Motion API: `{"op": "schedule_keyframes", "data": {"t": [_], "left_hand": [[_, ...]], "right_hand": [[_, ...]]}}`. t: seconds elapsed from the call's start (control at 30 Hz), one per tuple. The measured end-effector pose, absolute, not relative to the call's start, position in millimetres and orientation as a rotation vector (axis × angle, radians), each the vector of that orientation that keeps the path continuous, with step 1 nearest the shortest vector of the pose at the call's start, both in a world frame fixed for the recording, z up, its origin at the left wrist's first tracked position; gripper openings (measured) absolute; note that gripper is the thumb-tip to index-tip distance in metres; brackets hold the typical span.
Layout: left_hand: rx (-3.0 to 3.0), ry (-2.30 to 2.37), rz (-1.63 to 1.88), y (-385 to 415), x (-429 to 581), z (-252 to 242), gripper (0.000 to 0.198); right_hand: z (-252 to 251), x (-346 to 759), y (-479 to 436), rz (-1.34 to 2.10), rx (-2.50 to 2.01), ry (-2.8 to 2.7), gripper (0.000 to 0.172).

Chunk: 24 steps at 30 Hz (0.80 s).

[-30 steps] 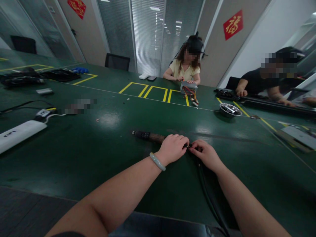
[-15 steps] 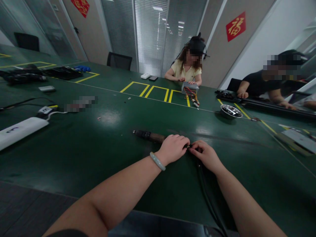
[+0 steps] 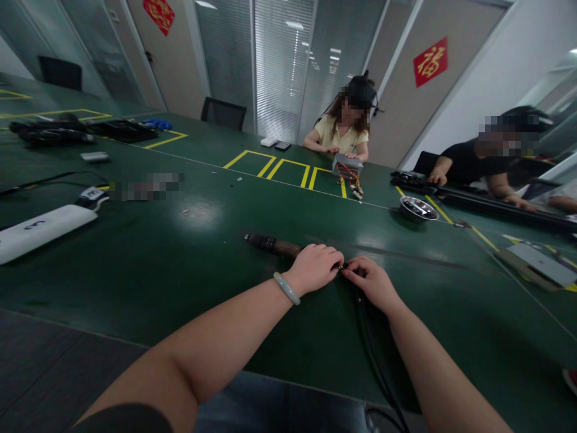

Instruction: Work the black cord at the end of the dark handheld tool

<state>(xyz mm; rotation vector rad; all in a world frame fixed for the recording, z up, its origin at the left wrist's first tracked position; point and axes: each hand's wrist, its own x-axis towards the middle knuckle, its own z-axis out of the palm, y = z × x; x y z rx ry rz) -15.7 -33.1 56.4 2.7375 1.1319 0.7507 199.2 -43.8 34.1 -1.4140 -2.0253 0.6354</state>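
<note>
Stretching far and wide, a big dark green table (image 3: 180, 276) fills most of the room. It is shiny, and the ceiling lights make bright spots on it. Yellow lines (image 3: 279, 165) make boxes on the far part.

Near the middle lies a dark stick tool (image 3: 273, 245). The left hand (image 3: 315, 267), with a pale bracelet (image 3: 286, 288) on its wrist, is curled tight over the tool's right end. The right hand (image 3: 372, 282) is just beside it, and its fingertips pinch the end of a black cord (image 3: 372, 349) where it meets the tool. The cord runs back to the near edge of the table.

On the left lies a long white box (image 3: 45, 228). On the far right sits a metal bowl (image 3: 418, 208).

A person in a yellow shirt (image 3: 338, 132) sits at the far side with a grey box with colored wires (image 3: 346, 163). A person in black (image 3: 464, 159) sits on the right, with both hands on the table.

Behind them are grey walls, window blinds (image 3: 274, 60), a black chair (image 3: 223, 113) and a red sign (image 3: 431, 61).
</note>
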Motion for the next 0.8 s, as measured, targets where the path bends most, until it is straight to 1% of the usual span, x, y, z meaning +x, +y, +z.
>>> {"op": "schedule_keyframes", "data": {"t": [0.3,0.47,0.6,0.8], "left_hand": [[2.74,1.13,0.761,-33.1,-16.6,55.8,0.009],[2.714,1.168,0.784,-34.0,-16.9,55.4,0.015],[2.74,1.136,0.755,-33.1,-17.3,55.4,0.01],[2.729,1.11,0.759,-31.7,-17.1,55.7,0.012]], "right_hand": [[32.5,200.3,-42.6,0.655,-1.43,-2.013,0.021],[33.2,200.2,-42.8,0.668,-1.446,-2.0,0.021],[34.1,199.6,-42.8,0.669,-1.449,-2.01,0.023],[33.8,199.9,-42.2,0.654,-1.431,-2.027,0.022]]}}
